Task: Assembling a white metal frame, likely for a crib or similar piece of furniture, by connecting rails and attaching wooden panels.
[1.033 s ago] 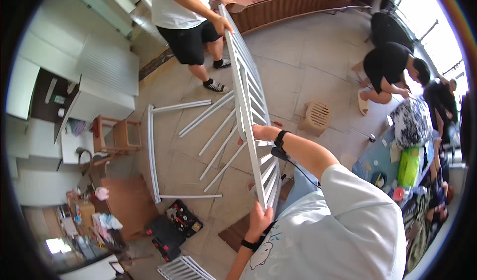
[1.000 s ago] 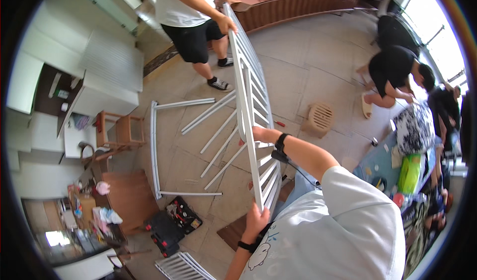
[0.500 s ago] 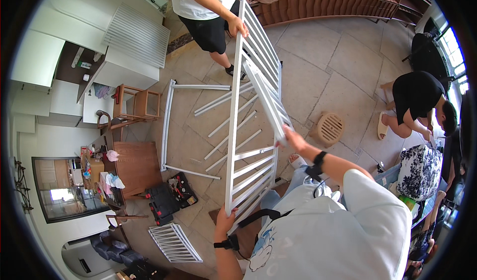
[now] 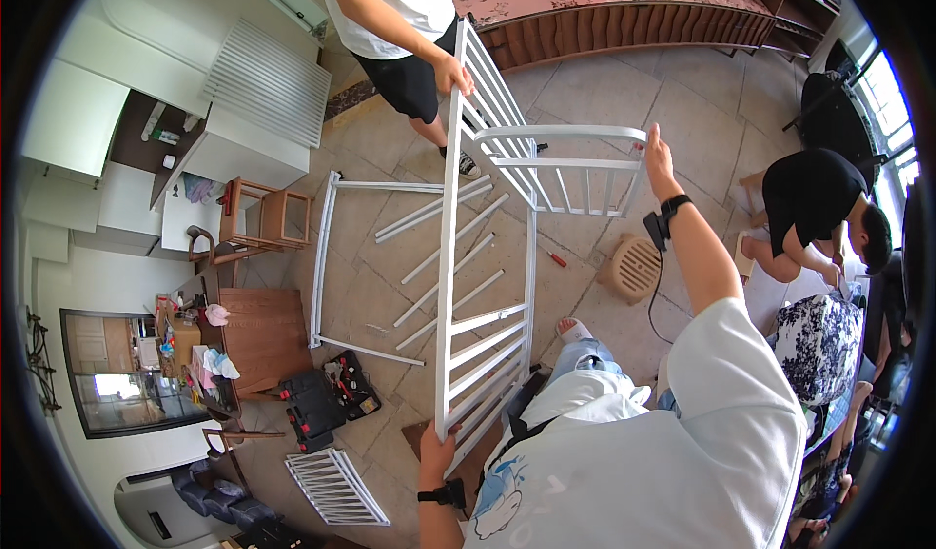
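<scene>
A tall white barred metal panel (image 4: 450, 256) stands on edge before me, a gap midway along its bars. My left hand (image 4: 436, 451) is closed round its near lower corner. From the panel's middle a small white barred gate (image 4: 575, 132) with rounded corners sticks out to the right. My right hand (image 4: 660, 164) grips the gate's outer end, arm stretched forward; its thumb is hidden. At the panel's far end, another person's hand (image 4: 453, 76) holds the top. Loose white bars (image 4: 444, 281) and a white U-shaped frame (image 4: 326, 256) lie on the floor beyond the panel.
A red-handled screwdriver (image 4: 557, 258) and a tan plastic stool (image 4: 632, 268) are right of the panel. An open black tool case (image 4: 317, 403) and another barred panel (image 4: 336, 488) lie left. A second person (image 4: 819, 198) bends at the right. A long cabinet (image 4: 624, 27) lines the back.
The gate has swung outward to the right, away from the panel, with my right hand at its end. The panel has shifted slightly left. The screwdriver has come into view.
</scene>
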{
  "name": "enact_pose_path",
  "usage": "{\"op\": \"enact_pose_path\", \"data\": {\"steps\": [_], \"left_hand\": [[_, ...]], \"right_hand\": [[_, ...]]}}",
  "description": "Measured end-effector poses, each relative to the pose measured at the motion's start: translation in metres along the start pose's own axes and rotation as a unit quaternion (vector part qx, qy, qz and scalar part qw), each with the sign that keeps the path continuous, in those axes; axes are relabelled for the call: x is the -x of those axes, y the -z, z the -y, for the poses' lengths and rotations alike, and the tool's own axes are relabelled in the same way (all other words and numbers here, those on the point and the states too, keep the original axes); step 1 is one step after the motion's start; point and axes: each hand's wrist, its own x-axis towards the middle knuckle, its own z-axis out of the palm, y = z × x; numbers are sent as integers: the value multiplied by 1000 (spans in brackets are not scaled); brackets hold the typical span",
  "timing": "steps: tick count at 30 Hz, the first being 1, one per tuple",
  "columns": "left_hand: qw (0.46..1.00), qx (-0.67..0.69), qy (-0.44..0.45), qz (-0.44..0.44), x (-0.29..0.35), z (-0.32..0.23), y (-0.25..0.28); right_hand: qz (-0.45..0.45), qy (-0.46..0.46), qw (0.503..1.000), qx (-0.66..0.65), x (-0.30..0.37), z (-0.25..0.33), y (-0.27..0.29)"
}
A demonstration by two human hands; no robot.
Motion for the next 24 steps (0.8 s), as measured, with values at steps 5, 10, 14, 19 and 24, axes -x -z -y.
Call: {"op": "enact_pose_path", "data": {"steps": [5,10,14,19,24], "left_hand": [[1000,-3,2,-11,8,-17,-5],[995,-86,-30,-30,11,-15,-9],[996,-78,-16,-28,16,-13,-13],[988,-131,-76,23,11,-26,-8],[996,-85,8,0,-23,-59,-21]], "right_hand": [[13,-49,998,-34,-18,-7,-10],[177,17,984,-1,64,-61,1],[301,54,952,-16,187,-80,-22],[500,10,865,34,286,-27,-67],[613,133,777,46,321,8,-88]]}}
